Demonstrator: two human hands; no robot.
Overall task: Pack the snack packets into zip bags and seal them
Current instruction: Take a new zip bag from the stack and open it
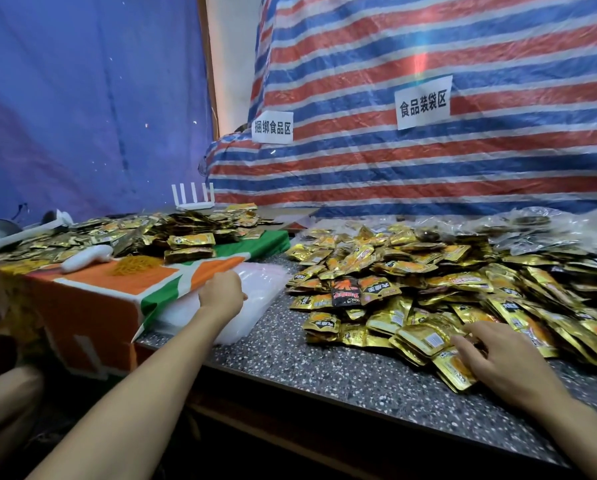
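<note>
Most of the snack packets lay loose in a wide gold heap on the speckled desk, spreading from its middle to the right edge of view, so the job looked, to my judgement, far from finished. At the near edge of that heap the right hand rested with fingers spread and nearly flat on a few packets, gripping none that I could see. Left of the heap, a stack of empty clear zip bags lay flat on the desk. The left hand was on its left part, knuckles up; its fingers were hidden, so I could not tell whether they pinched a bag or only touched the stack. No bag near the hands looked opened or filled. Far right, behind the heap, clear plastic seemed to hold dark and gold shapes, perhaps bags already packed, though too blurred to be sure. Further left, a second desk under an orange and green cloth carried another spread of packets and a small mound of yellow rubber bands. A striped tarpaulin hung behind.
</note>
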